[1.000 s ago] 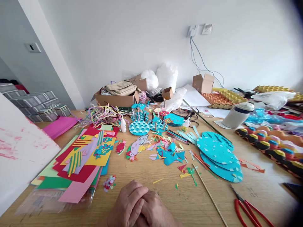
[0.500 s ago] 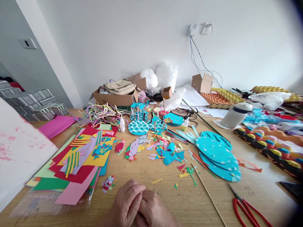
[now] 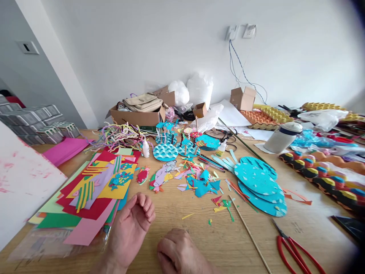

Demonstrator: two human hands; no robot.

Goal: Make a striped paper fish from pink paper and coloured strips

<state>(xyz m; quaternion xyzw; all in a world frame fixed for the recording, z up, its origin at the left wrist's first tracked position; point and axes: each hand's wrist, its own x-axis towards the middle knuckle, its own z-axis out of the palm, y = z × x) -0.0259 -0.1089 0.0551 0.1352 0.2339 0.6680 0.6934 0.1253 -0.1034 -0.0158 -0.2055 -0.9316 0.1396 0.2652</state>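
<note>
My left hand point(image 3: 134, 224) is raised at the lower middle, palm turned inward, its fingers loosely curled and apart with nothing in them. To its right my right hand point(image 3: 179, 249) rests on the wooden table point(image 3: 222, 243), closed, with nothing visible in it. Left of my hands lies a pile of coloured paper with a yellow sheet point(image 3: 125, 190) and striped paper pieces on top. Beyond the hands are a red paper fish point(image 3: 143, 176), purple fish cutouts point(image 3: 163, 178) and blue paper scraps point(image 3: 202, 187).
Red-handled scissors point(image 3: 293, 249) and a thin wooden stick point(image 3: 249, 232) lie at the right. Blue ovals point(image 3: 256, 177), a glue bottle point(image 3: 146, 148), wavy blue bases point(image 3: 165, 152), pipe cleaners point(image 3: 119, 137) and a white bottle point(image 3: 282, 139) stand or lie farther back.
My hands were clasped together and are now apart. The left hand has moved left and up and opened; small fish cutouts beside it are now hidden from view.
</note>
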